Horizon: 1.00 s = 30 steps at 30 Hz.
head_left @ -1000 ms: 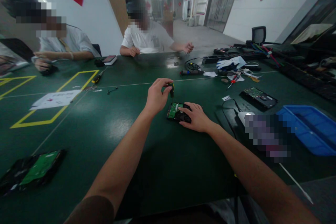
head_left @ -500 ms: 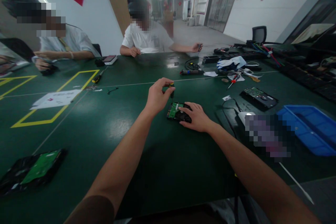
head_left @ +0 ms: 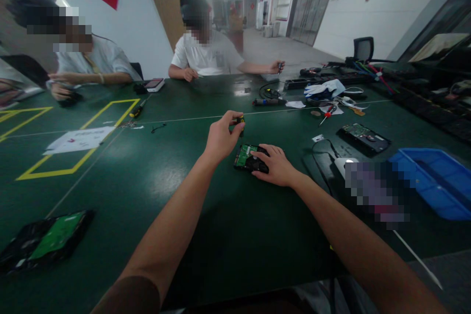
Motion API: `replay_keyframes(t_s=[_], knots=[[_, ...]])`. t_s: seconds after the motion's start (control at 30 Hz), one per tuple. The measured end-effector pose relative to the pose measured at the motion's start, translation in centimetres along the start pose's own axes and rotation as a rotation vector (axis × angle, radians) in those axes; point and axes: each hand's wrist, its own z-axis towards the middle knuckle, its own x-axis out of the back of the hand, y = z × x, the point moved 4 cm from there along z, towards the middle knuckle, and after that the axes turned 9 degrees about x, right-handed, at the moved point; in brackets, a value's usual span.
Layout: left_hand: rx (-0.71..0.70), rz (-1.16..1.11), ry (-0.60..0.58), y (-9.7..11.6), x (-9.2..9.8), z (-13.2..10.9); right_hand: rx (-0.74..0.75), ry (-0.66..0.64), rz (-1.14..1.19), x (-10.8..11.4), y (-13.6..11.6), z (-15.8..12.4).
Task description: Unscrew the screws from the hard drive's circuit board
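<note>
A hard drive (head_left: 245, 156) lies on the green table with its green circuit board facing up. My right hand (head_left: 274, 164) rests over its right half, the thumb and fingers gripping its edges. Upright above the drive's far left edge stands a small screwdriver (head_left: 241, 122) with a black and yellow handle. My left hand (head_left: 222, 137) pinches that handle between thumb and fingers. The screwdriver's tip is too small to make out.
Another hard drive (head_left: 363, 138) lies to the right, near a blue tray (head_left: 437, 181). A third drive (head_left: 47, 240) sits at the left front. Further back are a red screwdriver (head_left: 328, 114), gloves (head_left: 324, 89) and an electric screwdriver (head_left: 268, 102). Two people sit across the table.
My left hand still pinches the screwdriver, whose handle looks slightly turned. My right hand and the hard drive have hardly moved.
</note>
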Motion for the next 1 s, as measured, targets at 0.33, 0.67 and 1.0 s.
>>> replay_keyframes(t_s=[0.33, 0.67, 1.0], knots=[[0.043, -0.033, 0.049, -0.9, 0.1, 0.1, -0.006, 0.009, 0.005, -0.1, 0.1, 0.0], [-0.038, 0.038, 0.070, 0.3, 0.4, 0.0, 0.000, 0.000, 0.006, 0.0, 0.0, 0.0], [0.006, 0.027, 0.021, 0.2, 0.0, -0.1, -0.008, -0.004, 0.002, 0.0, 0.0, 0.0]])
